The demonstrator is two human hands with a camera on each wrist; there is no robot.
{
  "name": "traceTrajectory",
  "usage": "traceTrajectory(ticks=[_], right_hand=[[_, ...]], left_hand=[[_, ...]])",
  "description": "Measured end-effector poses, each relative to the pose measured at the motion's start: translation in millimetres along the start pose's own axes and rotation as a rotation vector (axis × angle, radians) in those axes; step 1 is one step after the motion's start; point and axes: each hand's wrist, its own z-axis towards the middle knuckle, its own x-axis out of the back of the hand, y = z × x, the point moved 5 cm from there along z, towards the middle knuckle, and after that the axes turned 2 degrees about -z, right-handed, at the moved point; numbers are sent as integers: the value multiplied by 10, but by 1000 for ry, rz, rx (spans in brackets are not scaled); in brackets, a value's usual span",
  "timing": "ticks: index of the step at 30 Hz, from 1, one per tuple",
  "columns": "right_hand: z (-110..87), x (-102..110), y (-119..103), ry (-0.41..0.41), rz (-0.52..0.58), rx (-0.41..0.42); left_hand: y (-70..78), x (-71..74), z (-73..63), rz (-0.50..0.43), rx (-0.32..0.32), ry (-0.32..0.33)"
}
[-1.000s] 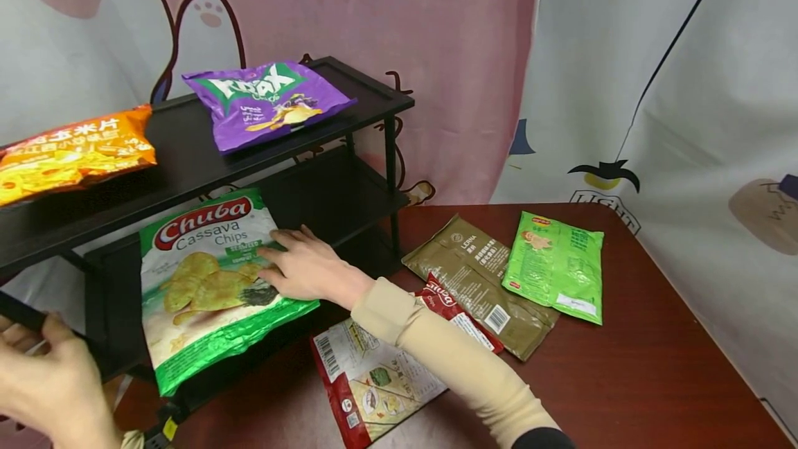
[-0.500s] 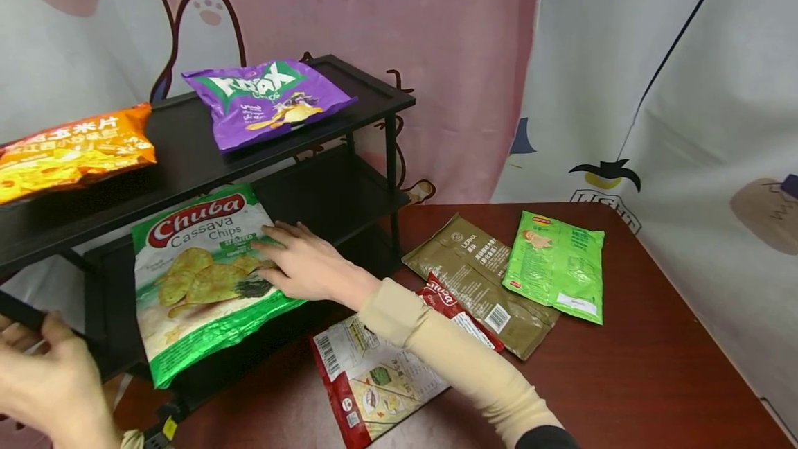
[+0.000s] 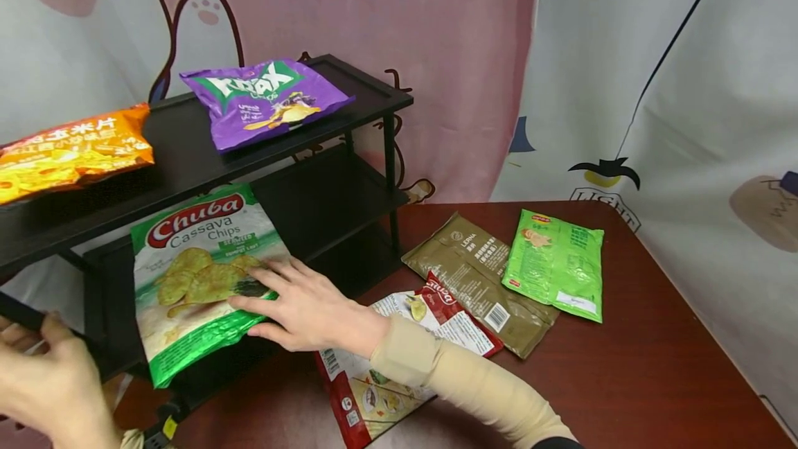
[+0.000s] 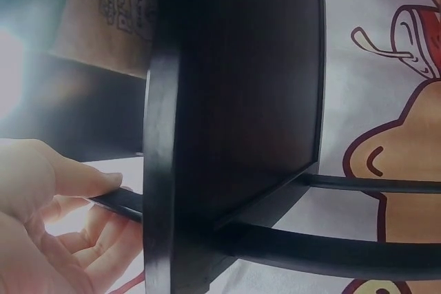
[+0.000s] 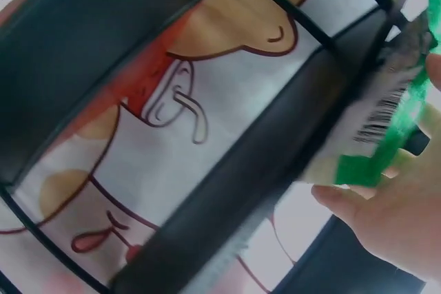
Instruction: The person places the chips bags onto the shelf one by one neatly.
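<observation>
In the head view, a green-and-white bag of cassava chips point(image 3: 199, 255) leans out over the front of the middle shelf point(image 3: 312, 206). My right hand point(image 3: 305, 307) rests on its lower right part, fingers spread across the front, thumb near the bottom edge. From the right wrist view, the bag's back with a barcode point(image 5: 379, 118) shows beside the hand. My left hand point(image 3: 50, 380) grips a black upright point(image 4: 118, 201) at the rack's left front, thumb and fingers round it in the left wrist view.
On the top shelf point(image 3: 181, 134) lie an orange chip bag point(image 3: 81, 151) and a purple chip bag point(image 3: 268, 99). A red-and-white bag point(image 3: 386, 400), a brown pouch point(image 3: 480, 276) and a green packet point(image 3: 555, 262) lie on the table point(image 3: 648, 338) at the right.
The chip bag has shifted slightly left and back into the rack. My right hand has slid down and toward me along the bag's right side. My left hand stays on the upright.
</observation>
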Motion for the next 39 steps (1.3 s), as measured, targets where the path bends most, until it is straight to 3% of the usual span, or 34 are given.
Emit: traceTrajectory(ticks=[10, 22, 25, 33, 39], right_hand=[[163, -149, -2, -63, 10, 27], [351, -243, -4, -109, 15, 10], [339, -258, 1, -120, 1, 8], [108, -241, 130, 45, -15, 36], [-223, -234, 382, 231, -8, -3]], left_hand=[[-30, -7, -10, -2, 19, -10], [-65, -21, -11, 15, 135, -47], [-50, -21, -18, 13, 137, -50], [-14, -29, -37, 52, 90, -38], [-69, -44, -16, 50, 123, -34]])
